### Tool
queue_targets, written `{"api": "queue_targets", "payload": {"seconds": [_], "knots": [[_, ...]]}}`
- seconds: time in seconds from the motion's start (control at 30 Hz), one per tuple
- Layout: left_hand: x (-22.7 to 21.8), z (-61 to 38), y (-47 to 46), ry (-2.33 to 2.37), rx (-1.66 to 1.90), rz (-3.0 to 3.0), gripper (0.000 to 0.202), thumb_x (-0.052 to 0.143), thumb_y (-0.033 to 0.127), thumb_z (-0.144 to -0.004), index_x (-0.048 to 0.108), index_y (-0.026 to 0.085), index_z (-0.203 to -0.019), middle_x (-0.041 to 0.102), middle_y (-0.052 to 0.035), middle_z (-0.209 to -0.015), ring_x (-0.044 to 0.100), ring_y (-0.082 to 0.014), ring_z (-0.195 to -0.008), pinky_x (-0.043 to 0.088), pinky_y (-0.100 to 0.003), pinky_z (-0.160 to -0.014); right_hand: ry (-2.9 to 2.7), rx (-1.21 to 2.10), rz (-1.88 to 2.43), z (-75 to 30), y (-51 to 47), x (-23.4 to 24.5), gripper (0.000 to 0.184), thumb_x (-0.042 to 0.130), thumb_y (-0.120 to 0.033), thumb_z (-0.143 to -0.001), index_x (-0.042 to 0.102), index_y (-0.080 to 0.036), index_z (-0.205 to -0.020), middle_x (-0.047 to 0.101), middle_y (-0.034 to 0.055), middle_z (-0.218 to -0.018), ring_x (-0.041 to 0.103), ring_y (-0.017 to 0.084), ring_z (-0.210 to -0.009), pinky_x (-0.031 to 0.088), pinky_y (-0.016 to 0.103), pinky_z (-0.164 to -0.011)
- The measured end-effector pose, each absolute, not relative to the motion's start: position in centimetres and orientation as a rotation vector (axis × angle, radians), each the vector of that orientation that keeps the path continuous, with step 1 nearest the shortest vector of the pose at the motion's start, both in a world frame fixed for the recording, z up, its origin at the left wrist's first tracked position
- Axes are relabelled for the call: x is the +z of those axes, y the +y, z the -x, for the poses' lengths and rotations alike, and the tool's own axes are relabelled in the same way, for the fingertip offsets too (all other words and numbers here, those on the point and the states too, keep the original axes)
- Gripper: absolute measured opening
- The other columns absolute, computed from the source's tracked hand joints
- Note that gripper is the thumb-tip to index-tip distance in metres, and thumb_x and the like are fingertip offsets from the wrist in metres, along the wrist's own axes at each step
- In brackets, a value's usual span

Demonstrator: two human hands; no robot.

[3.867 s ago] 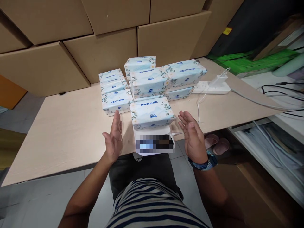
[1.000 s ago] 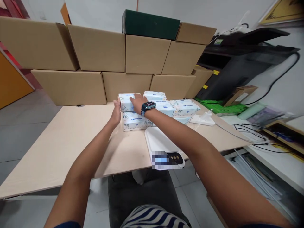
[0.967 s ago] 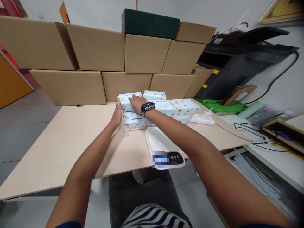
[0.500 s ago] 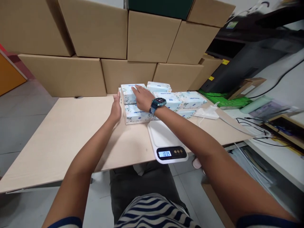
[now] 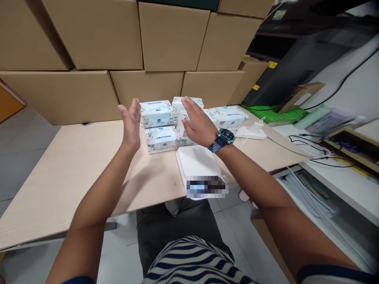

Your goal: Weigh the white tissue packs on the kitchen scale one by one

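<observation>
Several floral-printed white tissue packs (image 5: 158, 114) stand stacked on the wooden table, the left ones two high. My left hand (image 5: 132, 124) is raised open, thumb apart, just left of the stack; whether its fingertips touch the upper pack I cannot tell. My right hand (image 5: 199, 123), a watch on its wrist, is open with fingers stretched, in front of the middle packs and partly hiding them. Neither hand holds anything. A white digital scale (image 5: 197, 161) sits at the table's front edge, below my right hand, its display blurred out.
Brown cardboard boxes (image 5: 109, 35) form a wall behind the table (image 5: 85, 161). On the right are a white power strip (image 5: 251, 132) with cables, a green object (image 5: 272, 114) and a dark machine (image 5: 275, 71).
My right hand has come off the upper left pack and moved right, fingers now raised. My left hand has moved slightly left and up. The view has shifted a little.
</observation>
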State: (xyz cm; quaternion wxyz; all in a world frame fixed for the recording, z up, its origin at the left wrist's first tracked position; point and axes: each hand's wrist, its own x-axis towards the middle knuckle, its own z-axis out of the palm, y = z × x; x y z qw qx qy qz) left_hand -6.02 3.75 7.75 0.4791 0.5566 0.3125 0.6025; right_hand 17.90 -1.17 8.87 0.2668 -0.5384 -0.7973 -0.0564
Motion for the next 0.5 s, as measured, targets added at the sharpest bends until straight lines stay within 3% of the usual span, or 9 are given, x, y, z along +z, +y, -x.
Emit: {"api": "queue_targets", "payload": {"seconds": [0.17, 0.33, 0.5], "knots": [[7.1, 5.7, 4.2, 0.854, 1.442, -1.352, 0.100, 0.015, 0.089, -0.096, 0.043, 0.026, -0.167, 0.032, -0.0070, -0.180, 0.022, -0.0260, -0.170, 0.016, -0.039, -0.140, -2.143, -0.162, 1.447, -18.3, -1.2, 9.1, 0.067, 0.041, -0.023, -0.102, 0.031, -0.014, -0.168, 0.030, 0.0167, -0.179, 0.028, 0.033, -0.167, 0.028, 0.061, -0.136], [6.2, 5.5, 5.1, 0.946, 1.385, -1.322, 0.094, 0.010, 0.085, -0.098, 0.041, 0.030, -0.168, 0.033, -0.0020, -0.180, 0.018, -0.0234, -0.171, 0.010, -0.041, -0.141, -2.251, -0.128, 1.506, -16.3, 0.3, 9.4, 0.065, 0.050, -0.018, -0.102, 0.038, -0.013, -0.166, 0.034, 0.0192, -0.177, 0.032, 0.033, -0.166, 0.031, 0.058, -0.135], [5.9, 5.1, 5.6, 0.951, 1.342, -1.291, 0.100, 0.007, 0.088, -0.096, 0.053, 0.027, -0.161, 0.045, -0.0034, -0.174, 0.014, -0.0277, -0.172, 0.013, -0.048, -0.141, -2.495, -0.105, 1.671, -12.7, 5.3, 10.3, 0.088, 0.071, -0.013, -0.093, 0.029, -0.011, -0.170, 0.023, 0.0271, -0.179, 0.030, 0.040, -0.166, 0.033, 0.058, -0.132]]}}
